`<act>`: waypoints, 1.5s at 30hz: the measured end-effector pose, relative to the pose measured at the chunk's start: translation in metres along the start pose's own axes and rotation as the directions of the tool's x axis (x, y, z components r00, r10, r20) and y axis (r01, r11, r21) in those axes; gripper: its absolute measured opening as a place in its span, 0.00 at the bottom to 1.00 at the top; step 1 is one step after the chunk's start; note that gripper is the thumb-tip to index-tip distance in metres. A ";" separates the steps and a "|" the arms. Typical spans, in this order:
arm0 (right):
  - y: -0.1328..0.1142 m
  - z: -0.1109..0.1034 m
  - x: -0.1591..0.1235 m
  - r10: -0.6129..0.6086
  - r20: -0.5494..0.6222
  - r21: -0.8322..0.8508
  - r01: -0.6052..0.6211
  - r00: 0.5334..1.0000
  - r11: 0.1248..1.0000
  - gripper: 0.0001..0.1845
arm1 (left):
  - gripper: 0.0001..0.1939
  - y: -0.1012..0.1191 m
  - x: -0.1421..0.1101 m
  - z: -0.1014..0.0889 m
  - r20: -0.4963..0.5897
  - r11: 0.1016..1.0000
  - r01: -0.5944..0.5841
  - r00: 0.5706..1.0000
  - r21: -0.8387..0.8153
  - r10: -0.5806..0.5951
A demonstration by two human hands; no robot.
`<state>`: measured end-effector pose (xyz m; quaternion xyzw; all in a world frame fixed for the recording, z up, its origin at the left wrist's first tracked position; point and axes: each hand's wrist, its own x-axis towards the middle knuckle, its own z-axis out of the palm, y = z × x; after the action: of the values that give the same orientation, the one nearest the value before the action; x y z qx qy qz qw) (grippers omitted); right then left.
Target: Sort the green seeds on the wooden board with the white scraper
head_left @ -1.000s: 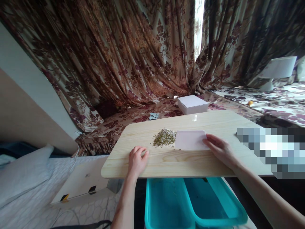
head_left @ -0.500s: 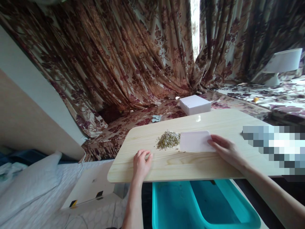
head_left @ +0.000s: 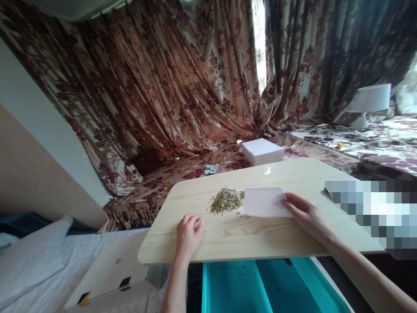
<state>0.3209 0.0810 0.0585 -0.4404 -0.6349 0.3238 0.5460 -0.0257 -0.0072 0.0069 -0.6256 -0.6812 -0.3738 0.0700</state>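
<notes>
My right hand (head_left: 302,213) grips the right end of a flat white scraper (head_left: 263,202), thumb and fingers pinching its edge. The scraper's left edge is at the right side of a loose pile of small green and whitish seeds or grains (head_left: 227,200); whether it touches them I cannot tell. A few stray grains lie near its lower left corner. My left hand (head_left: 189,234) rests on the wood-look tabletop (head_left: 228,243), left of and nearer than the pile. Its fingers are loosely curved, with the thumb apart, and nothing shows in them.
Below the near table edge sits a turquoise divided tub (head_left: 234,287). A white box (head_left: 263,152) stands beyond the table, with a grey-blue cloth (head_left: 211,169) to its left. A pixelated object (head_left: 371,217) lies at the table's right. A lamp (head_left: 369,102) stands farther back.
The view has shifted slightly. The scraper has shifted a little to the right relative to the pile, still held by my right hand. My left hand stays in about the same place on the table.
</notes>
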 end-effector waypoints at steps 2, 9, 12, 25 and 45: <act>-0.001 -0.001 0.000 -0.001 -0.008 0.000 0.001 1.000 1.000 0.07 | 0.10 0.001 0.000 0.000 -0.005 1.000 0.005 1.000 -0.002 -0.005; 0.002 -0.001 -0.001 0.011 0.015 0.004 -0.011 1.000 1.000 0.08 | 0.11 0.001 0.000 0.000 -0.010 1.000 0.008 1.000 0.005 -0.008; 0.004 0.000 -0.001 0.012 0.035 0.017 -0.012 0.999 1.000 0.10 | 0.11 0.000 0.000 0.001 -0.007 1.000 0.009 1.000 0.009 -0.009; 0.003 0.000 -0.004 -0.011 0.087 -0.013 0.012 0.996 1.000 0.18 | 0.11 0.000 0.000 0.001 -0.020 1.000 -0.004 1.000 0.015 0.004; 0.001 0.001 -0.001 0.045 0.089 -0.019 -0.043 0.995 0.999 0.15 | 0.09 0.001 0.000 0.000 -0.012 1.000 -0.002 1.000 0.023 0.003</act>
<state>0.3202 0.0803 0.0564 -0.4438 -0.6516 0.3500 0.5059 -0.0247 -0.0072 0.0068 -0.6233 -0.6843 -0.3696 0.0818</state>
